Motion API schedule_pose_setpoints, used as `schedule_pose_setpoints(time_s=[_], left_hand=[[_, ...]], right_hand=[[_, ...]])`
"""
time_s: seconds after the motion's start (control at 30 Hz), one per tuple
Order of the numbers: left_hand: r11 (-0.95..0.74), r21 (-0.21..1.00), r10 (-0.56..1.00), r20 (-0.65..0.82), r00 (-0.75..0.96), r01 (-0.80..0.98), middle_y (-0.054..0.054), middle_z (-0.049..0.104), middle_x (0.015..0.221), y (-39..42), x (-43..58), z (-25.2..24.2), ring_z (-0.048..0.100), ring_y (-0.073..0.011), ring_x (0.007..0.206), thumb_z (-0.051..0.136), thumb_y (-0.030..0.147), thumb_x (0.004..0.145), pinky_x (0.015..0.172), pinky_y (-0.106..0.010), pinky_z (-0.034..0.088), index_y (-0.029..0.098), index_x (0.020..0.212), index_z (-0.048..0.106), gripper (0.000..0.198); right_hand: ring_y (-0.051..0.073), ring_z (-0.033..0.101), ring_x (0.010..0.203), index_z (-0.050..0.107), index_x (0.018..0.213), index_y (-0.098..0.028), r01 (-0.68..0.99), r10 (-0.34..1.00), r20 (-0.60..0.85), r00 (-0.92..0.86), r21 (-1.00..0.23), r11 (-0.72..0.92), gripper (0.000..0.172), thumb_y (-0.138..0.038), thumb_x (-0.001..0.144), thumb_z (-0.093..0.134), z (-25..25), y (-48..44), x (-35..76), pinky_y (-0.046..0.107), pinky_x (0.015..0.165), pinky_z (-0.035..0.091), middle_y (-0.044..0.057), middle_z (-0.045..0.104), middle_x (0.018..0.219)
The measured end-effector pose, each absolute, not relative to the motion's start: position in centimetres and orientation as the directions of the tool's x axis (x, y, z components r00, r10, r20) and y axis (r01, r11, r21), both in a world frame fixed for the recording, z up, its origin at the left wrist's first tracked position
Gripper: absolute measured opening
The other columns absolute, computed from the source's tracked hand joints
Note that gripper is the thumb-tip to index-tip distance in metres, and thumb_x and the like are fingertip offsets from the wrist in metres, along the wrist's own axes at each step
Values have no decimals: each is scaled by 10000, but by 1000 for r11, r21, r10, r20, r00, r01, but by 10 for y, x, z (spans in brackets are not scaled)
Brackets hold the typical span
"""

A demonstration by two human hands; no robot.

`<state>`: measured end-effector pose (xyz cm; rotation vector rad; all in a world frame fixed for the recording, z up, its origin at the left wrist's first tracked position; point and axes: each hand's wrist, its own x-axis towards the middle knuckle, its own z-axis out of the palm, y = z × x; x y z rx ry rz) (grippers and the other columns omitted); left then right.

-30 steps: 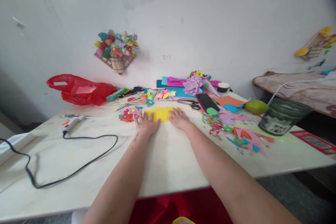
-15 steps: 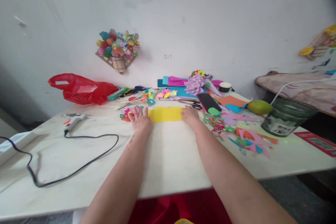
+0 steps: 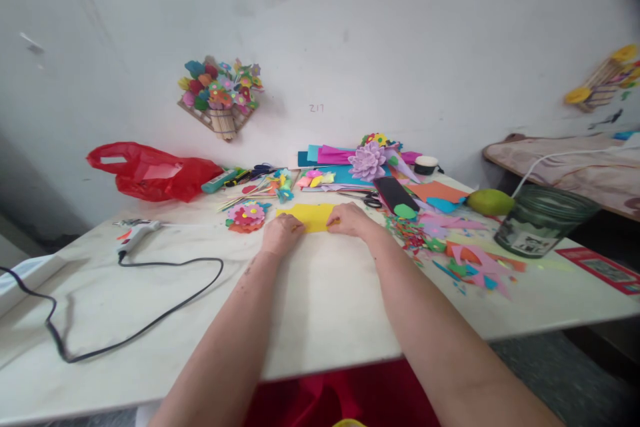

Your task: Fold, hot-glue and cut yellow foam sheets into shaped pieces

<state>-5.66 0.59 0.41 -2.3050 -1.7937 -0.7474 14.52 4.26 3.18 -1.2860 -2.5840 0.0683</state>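
A yellow rectangular sheet, perhaps craft foam or felt (image 3: 315, 217), lies across the middle of the white table (image 3: 320, 300). My left hand (image 3: 283, 233) has its fingers curled on the sheet's near left edge, pinching it. At the near right edge, my right hand (image 3: 349, 219) grips the sheet between thumb and fingers. Just left of my left hand sits a layered pink and orange paper-like flower (image 3: 247, 215) with a yellow centre. Black-handled scissors (image 3: 373, 200) lie beyond my right hand.
A glue gun (image 3: 137, 233) with a looping black cord lies left. A red plastic bag (image 3: 155, 173) is behind it. Colourful scraps (image 3: 470, 263), a dark phone (image 3: 396, 197), a green-yellow fruit (image 3: 490, 202) and a glass jar (image 3: 543, 220) are on the right. A purple flower (image 3: 369, 161) stands at the back.
Both hands have moved inward along the yellow sheet. My left hand, spread flat before, has left the pink flower's edge and curled onto the sheet. The view has shifted slightly.
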Motion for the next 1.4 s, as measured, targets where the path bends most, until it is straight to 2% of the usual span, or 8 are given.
schedule_pose_setpoints(time_s=[0.23, 0.4, 0.63, 0.83, 0.97, 1.07, 1.27, 1.4], left_hand=[[-186, 302, 853, 521, 1, 935, -29, 674, 773, 4, -58, 5, 585, -157, 748, 470, 371, 769, 626, -242, 404, 220, 763, 687, 264], [-112, 452, 839, 521, -159, 885, -20, 670, 680, 5, -60, 6, 593, -143, 657, 465, 408, 760, 599, -237, 399, 203, 766, 675, 294], [-139, 550, 873, 461, -161, 824, -8, 666, 626, 7, -61, 5, 595, -136, 631, 464, 413, 749, 596, -226, 411, 197, 716, 654, 290], [-141, 605, 882, 436, -177, 784, -4, 656, 608, 5, -60, 6, 587, -127, 596, 446, 416, 760, 588, -223, 417, 185, 740, 646, 307], [-167, 482, 817, 556, -153, 860, -25, 669, 739, 4, -58, 9, 580, -144, 702, 494, 437, 743, 633, -242, 422, 196, 743, 660, 293], [-350, 290, 746, 661, 78, 891, -35, 667, 863, 4, -56, 9, 539, -177, 872, 576, 441, 699, 737, -272, 420, 216, 797, 676, 265], [-488, 55, 734, 566, 375, 871, -56, 664, 807, 8, -49, 9, 520, -188, 867, 547, 325, 748, 791, -329, 388, 228, 819, 689, 186], [-484, -17, 739, 528, 419, 875, -64, 655, 752, 11, -47, 10, 527, -172, 798, 491, 292, 786, 727, -307, 383, 220, 774, 693, 215]], right_hand=[[152, 589, 850, 704, 842, -225, 764, 768, 172, -618, -99, 637, 225, -193, 715, 521, 36, 37, 140, 215, 765, 375, 22, 670, 934], [158, 583, 835, 694, 823, -210, 759, 763, 162, -626, -99, 644, 204, -206, 718, 519, 33, 38, 138, 214, 728, 385, 35, 662, 919], [149, 562, 891, 673, 834, -209, 754, 771, 117, -626, -161, 637, 168, -212, 727, 543, 31, 41, 132, 209, 743, 388, 18, 640, 961], [134, 576, 779, 681, 792, -191, 772, 807, 102, -582, -245, 587, 155, -204, 698, 558, 24, 46, 135, 196, 669, 396, 17, 661, 856], [125, 571, 757, 676, 786, -173, 753, 820, 178, -543, -329, 570, 151, -211, 699, 559, 20, 52, 140, 188, 659, 397, 24, 653, 834], [121, 567, 747, 670, 784, -152, 717, 825, 219, -520, -413, 562, 147, -205, 698, 564, 19, 54, 141, 185, 649, 403, 32, 643, 841], [118, 555, 670, 659, 739, -115, 631, 822, 208, -530, -551, 546, 134, -181, 705, 547, 19, 53, 141, 190, 590, 409, 20, 633, 733], [124, 565, 741, 662, 835, -129, 625, 802, 271, -532, -513, 588, 174, -203, 704, 575, 20, 53, 140, 203, 670, 421, 32, 648, 826]])
